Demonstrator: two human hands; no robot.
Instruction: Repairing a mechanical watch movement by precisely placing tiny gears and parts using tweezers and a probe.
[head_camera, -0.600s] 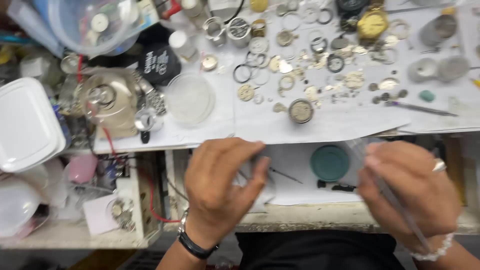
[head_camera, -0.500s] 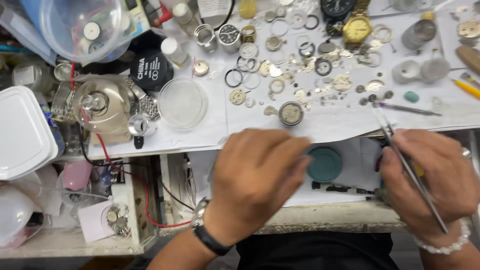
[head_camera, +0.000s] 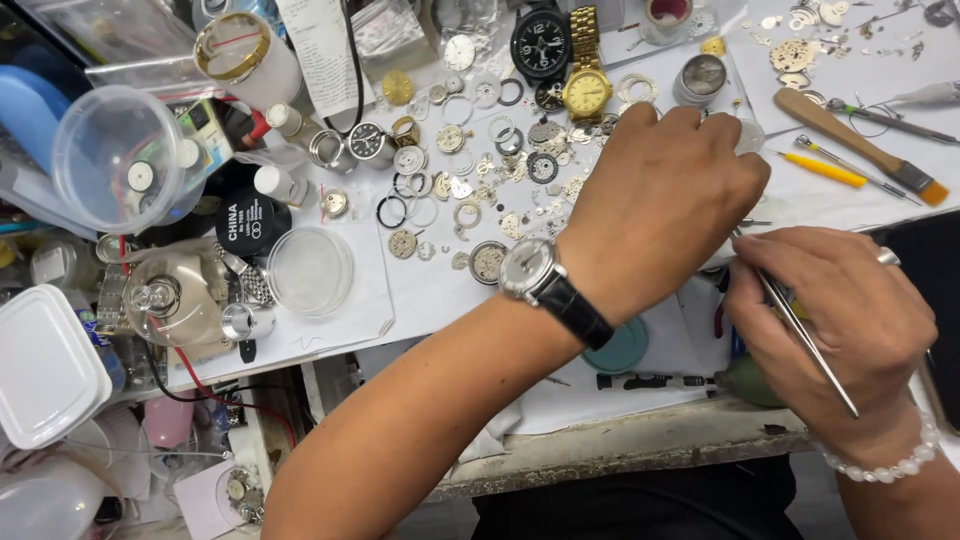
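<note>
Slim steel tweezers (head_camera: 805, 340) lie clamped in the right hand (head_camera: 835, 330), its grip closed on them, tips aimed under the left hand (head_camera: 655, 205). The left grip presses down on the white paper-covered tabletop (head_camera: 420, 290); what it holds is hidden. Steady wrists and light pressure seem wise among scattered small round metal watch parts (head_camera: 470, 200).

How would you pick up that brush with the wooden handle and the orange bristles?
Probably by the wooden handle of the brush, near its middle, coming down from above. It lies flat on the white paper, slanting from upper left down to the bristles at lower right. The handle is long and bare, with open paper on both sides. The yellow tool lies close below, so fingers should pinch gently.
</note>
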